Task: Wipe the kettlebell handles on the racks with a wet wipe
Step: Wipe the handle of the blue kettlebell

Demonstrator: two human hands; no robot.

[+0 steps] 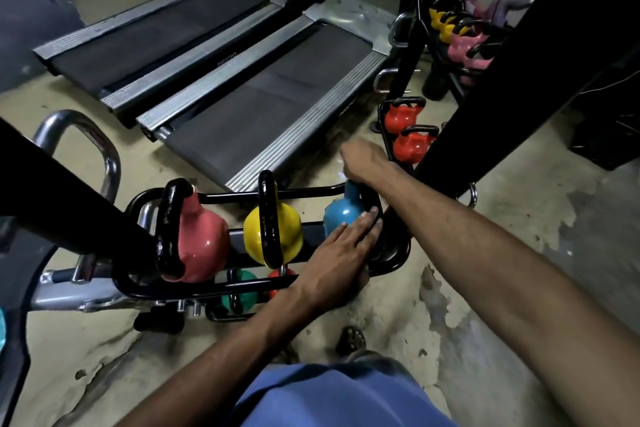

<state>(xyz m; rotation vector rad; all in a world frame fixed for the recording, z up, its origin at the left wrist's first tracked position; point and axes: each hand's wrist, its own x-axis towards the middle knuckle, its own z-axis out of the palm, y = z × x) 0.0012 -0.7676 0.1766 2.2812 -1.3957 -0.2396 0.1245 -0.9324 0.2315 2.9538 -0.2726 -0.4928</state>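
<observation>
Blue kettlebell [341, 215] on rack [401, 250], handle [370, 196] turned rightward; left hand [346, 243] lies flat against it, right hand [363, 163] clenches handle.

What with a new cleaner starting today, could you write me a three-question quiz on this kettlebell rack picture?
1. Which round kettlebell on the near black steel rack does the right hand grip by its handle? A pink; B yellow; C blue.
2. True or false: the left hand lies flat, fingers straight.
3. How many glossy red kettlebells show on the far black rack?
Key: 1 C, the blue kettlebell; 2 true; 3 two.
</observation>
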